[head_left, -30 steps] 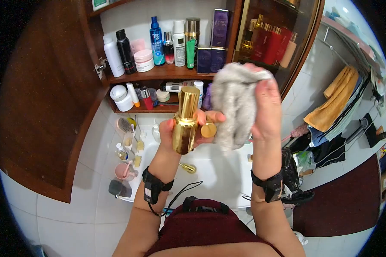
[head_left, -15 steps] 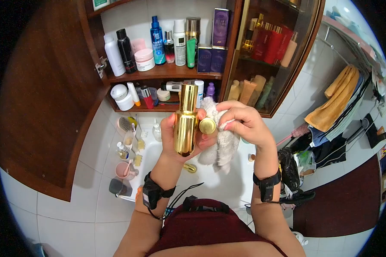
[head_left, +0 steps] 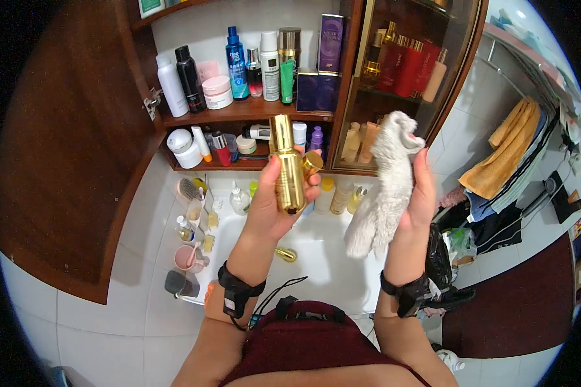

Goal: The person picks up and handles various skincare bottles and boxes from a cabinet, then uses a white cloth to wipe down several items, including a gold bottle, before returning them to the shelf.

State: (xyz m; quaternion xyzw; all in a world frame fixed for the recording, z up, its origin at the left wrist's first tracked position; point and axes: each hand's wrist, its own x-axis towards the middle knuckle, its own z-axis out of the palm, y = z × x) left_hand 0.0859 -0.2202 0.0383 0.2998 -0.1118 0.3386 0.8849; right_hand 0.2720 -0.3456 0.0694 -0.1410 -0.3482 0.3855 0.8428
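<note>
My left hand (head_left: 272, 213) is wrapped round a shiny gold bottle (head_left: 290, 177), held nearly upright above the sink. A smaller gold piece with a round end (head_left: 312, 162), which looks like a cap, sticks out between the fingers of the same hand. In my right hand (head_left: 421, 203) is a fluffy whitish cloth (head_left: 384, 187), bunched lengthwise and hanging down; it hides most of the fingers. The cloth is apart from the bottle. Another small gold object (head_left: 286, 254) lies in the white sink (head_left: 323, 277) below.
Ahead, an open wooden cabinet (head_left: 252, 109) holds several bottles, jars and boxes; its door (head_left: 64, 148) swings out at left. Toiletries and a pink cup (head_left: 188, 258) line the sink's left side. More bottles (head_left: 341, 197) stand along its back rim. Towels (head_left: 503, 148) hang at right.
My right hand has moved right and away from the left hand, carrying the cloth off the gold piece. The gold bottle has tilted slightly in my left hand.
</note>
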